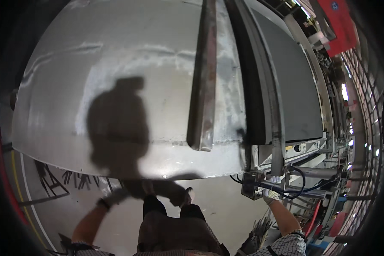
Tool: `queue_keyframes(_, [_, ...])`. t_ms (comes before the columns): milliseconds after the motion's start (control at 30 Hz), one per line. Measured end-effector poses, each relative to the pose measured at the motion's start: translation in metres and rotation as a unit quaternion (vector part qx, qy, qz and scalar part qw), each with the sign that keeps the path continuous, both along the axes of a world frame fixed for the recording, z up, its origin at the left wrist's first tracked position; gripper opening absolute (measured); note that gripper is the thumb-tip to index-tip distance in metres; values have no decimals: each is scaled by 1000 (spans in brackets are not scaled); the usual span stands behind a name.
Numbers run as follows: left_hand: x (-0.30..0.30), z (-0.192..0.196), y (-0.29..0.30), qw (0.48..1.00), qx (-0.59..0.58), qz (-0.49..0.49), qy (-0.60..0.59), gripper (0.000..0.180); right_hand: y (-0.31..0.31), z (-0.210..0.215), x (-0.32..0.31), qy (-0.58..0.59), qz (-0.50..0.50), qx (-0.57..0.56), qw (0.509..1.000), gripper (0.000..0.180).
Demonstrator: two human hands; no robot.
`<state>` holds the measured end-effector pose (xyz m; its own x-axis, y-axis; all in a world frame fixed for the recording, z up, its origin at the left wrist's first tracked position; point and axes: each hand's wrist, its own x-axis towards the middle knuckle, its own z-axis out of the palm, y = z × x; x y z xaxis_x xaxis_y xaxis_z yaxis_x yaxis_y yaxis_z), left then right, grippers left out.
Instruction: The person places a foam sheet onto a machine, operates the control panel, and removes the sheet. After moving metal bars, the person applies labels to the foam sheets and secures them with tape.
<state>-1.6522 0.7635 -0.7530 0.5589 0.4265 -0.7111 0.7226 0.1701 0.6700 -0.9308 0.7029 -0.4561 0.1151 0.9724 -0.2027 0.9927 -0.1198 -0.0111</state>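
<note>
The right hand [270, 197], gloved, was at the boxy housing [251, 187], just to the right of it and partly behind the looping hoses [303, 183]; its fingers were largely hidden, so how far it was open, and whether it gripped anything, could not be told. The inside of the housing could not be made out. A bundle of thin dark rods [260, 234] was beside that forearm; whether a bin held them was unclear.

The left hand [116, 197], also gloved, was in shadow near the close edge of the big metal sheet [166, 94]; its opening and any hold could not be told, nor whether it touched that edge. Floor [219, 209] spread between the hands, leaving room around the feet [189, 196]. Dark metal frames [51, 183] were left of the left hand.

Ahead of both hands, the sheet curved away. On it, a long metal channel [202, 98] ended short of the near edge, left of the right hand. Farther off, to that hand's right, was a mesh fence [367, 85].
</note>
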Motion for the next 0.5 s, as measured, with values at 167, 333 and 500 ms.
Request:
queue_keyframes(167, [216, 315, 98, 908, 374, 73, -174, 38, 28, -21, -3, 40, 21, -8, 999, 27])
queue_keyframes(333, [271, 307, 181, 925, 280, 251, -52, 90, 42, -25, -8, 46, 55, -10, 997, 25])
queue_keyframes(500, [307, 268, 212, 865, 470, 162, -65, 94, 53, -15, -31, 56, 94, 13, 994, 24])
